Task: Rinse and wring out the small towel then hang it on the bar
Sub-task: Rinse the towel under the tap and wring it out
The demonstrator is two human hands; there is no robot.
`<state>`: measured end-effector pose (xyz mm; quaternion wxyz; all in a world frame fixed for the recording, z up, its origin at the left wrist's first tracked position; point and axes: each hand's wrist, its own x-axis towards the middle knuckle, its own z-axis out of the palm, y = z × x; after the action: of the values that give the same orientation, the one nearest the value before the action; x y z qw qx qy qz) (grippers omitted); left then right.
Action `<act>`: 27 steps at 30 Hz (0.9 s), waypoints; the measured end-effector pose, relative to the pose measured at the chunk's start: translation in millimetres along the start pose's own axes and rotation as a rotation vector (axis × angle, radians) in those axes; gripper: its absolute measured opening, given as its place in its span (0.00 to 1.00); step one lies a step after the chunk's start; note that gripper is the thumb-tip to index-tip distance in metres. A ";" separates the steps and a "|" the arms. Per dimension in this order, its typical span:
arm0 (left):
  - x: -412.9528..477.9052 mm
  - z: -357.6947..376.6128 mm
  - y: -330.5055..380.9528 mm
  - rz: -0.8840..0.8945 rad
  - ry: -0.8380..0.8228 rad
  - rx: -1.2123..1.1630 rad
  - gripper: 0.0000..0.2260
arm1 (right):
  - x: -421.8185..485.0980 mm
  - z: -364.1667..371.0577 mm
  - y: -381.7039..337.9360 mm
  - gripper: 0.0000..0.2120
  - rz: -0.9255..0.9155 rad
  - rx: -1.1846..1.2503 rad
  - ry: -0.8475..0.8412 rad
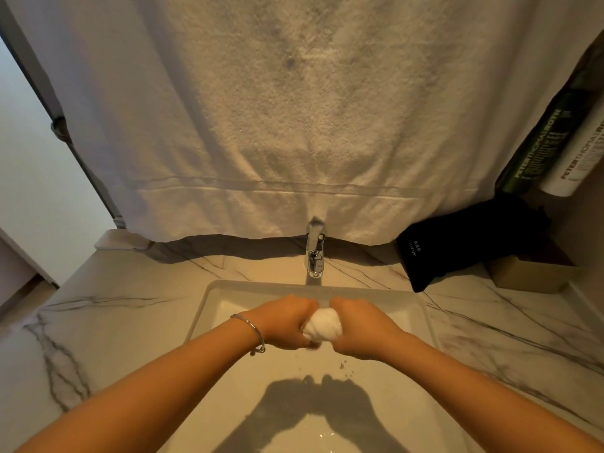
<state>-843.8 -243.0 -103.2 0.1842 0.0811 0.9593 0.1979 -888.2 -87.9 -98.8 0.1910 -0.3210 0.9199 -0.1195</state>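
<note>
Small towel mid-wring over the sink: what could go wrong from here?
1. The small towel is twisted between the left hand and right hand over the sink; drifting sideways would likely drip on the marble counter.
2. The large hanging towel covers the wall, so hanging space may be tight; no bar shows.

small white towel [322, 326], twisted tight (bunched), over sink [209, 308]

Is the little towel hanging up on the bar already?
No, the small towel is bunched up between the left hand and right hand over the sink.
</note>
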 end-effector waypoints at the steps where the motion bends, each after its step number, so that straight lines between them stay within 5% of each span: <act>1: 0.5 0.4 1.3 -0.008 -0.006 -0.041 0.17 | 0.4 0.8 0.0 0.20 -0.026 -0.038 0.038; 11: 0.6 9.3 3.2 -0.039 0.014 -0.270 0.13 | 3.9 4.8 5.4 0.17 -0.242 -0.251 0.217; 15: 1.5 12.1 4.7 -0.030 0.098 -0.195 0.12 | 6.1 -0.4 8.0 0.18 -0.206 -0.229 0.188; 19: 1.6 0.5 0.6 0.027 0.328 0.114 0.14 | 2.7 -22.8 10.9 0.29 -0.081 0.189 -0.122; 24: -2.3 -21.3 1.6 0.252 0.635 0.384 0.12 | 4.0 -52.0 15.0 0.27 0.006 0.878 -0.234; 27: -2.3 -38.2 9.6 0.358 0.847 0.433 0.11 | 8.3 -52.7 23.8 0.33 0.074 1.227 -0.493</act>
<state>-855.6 -248.2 -65.8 -0.2788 0.1934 0.9399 0.0387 -929.8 -69.9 -61.9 0.5480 -0.1401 0.6249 -0.5382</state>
